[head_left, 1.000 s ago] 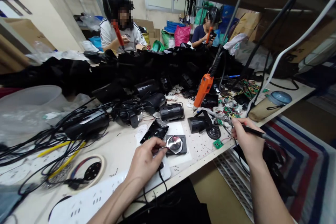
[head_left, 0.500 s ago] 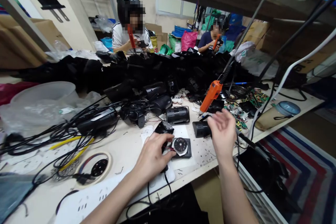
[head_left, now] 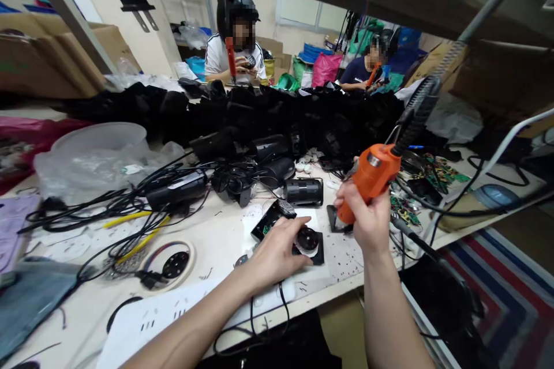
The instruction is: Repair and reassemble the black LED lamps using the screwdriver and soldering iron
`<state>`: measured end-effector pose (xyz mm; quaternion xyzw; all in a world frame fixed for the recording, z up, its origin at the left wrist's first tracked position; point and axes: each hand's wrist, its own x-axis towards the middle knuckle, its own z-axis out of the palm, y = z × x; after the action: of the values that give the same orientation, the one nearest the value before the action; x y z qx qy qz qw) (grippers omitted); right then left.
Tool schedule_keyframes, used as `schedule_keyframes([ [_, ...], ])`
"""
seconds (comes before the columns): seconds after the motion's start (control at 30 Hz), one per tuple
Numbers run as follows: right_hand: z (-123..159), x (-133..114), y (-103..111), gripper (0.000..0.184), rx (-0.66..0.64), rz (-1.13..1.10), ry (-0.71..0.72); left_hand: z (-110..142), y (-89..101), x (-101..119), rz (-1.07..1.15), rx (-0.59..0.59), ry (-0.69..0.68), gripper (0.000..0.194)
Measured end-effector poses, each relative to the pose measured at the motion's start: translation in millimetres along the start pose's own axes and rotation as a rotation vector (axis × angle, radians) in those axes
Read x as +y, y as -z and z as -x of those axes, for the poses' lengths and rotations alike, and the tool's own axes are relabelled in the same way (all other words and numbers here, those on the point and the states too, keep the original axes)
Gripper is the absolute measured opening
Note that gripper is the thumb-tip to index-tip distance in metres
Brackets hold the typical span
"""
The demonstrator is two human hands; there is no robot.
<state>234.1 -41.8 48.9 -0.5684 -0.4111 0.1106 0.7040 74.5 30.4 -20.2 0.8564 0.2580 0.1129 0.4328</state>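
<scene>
My right hand point(head_left: 367, 216) is closed around an orange electric screwdriver point(head_left: 373, 176) that hangs on a black coiled cable from above; its tip points down near the bench. My left hand point(head_left: 275, 251) rests on a small black square part with a round disc point(head_left: 309, 240), fingers curled on its left edge. The part lies on a white sheet point(head_left: 341, 251) at the front of the workbench. A black cylindrical housing point(head_left: 304, 191) lies just behind it.
Black cables, yellow sticks point(head_left: 130, 230) and a tape roll point(head_left: 172, 265) cover the bench's left. A long heap of black plastic parts point(head_left: 242, 112) runs across the back. Green circuit boards point(head_left: 433, 170) lie at right. Two people point(head_left: 236, 40) sit opposite, each with an orange screwdriver.
My right hand put down the thin black tool, reached up and took hold of the hanging orange screwdriver, pulling it toward the part. My left hand stayed on the square part.
</scene>
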Motion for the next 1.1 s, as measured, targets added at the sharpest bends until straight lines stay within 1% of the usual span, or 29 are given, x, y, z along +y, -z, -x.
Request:
schedule_keyframes([
  [0.07,6.9,-11.8,-0.8,0.064,-0.134,-0.177,-0.073,-0.6,-2.1,0.3,-0.013,0.008,0.006,0.079],
  [0.1,8.5,-16.8,-1.6,0.072,-0.161,-0.240,-0.094,-0.9,-3.1,0.5,-0.021,0.010,-0.005,0.077],
  [0.17,10.1,-25.6,-4.4,0.079,-0.139,-0.321,-0.112,-1.5,-4.7,1.4,-0.037,0.008,-0.027,0.075],
  [0.3,15.7,-38.0,-14.7,0.070,-0.025,-0.466,-0.076,-4.1,-6.2,4.9,-0.056,0.011,-0.041,0.068],
  [0.37,21.0,-40.5,-20.6,0.062,-0.005,-0.538,-0.067,-5.9,-6.7,6.5,-0.056,0.020,-0.058,0.059],
  [0.43,26.4,-40.4,-25.3,0.055,-0.013,-0.595,-0.071,-7.4,-7.4,7.2,-0.053,0.035,-0.074,0.051],
  [0.5,30.5,-38.3,-27.7,0.049,-0.016,-0.636,-0.059,-8.3,-8.3,7.1,-0.046,0.051,-0.078,0.047],
  [0.57,32.5,-35.3,-27.9,0.049,-0.014,-0.662,-0.063,-8.7,-9.1,6.8,-0.031,0.061,-0.076,0.047],
  [0.63,32.9,-32.2,-27.0,0.051,-0.006,-0.677,-0.098,-8.7,-9.7,6.8,-0.017,0.062,-0.073,0.048],
  [0.8,31.3,-27.1,-26.9,0.054,0.021,-0.632,-0.110,-9.1,-10.2,7.9,-0.023,0.053,-0.061,0.045],
  [0.93,31.8,-27.3,-28.0,0.055,0.034,-0.598,-0.115,-9.9,-10.3,7.8,-0.017,0.057,-0.053,0.042],
  [1.1,33.4,-30.7,-26.8,0.056,0.008,-0.566,-0.109,-11.2,-9.6,7.6,-0.033,0.052,-0.054,0.044],
])
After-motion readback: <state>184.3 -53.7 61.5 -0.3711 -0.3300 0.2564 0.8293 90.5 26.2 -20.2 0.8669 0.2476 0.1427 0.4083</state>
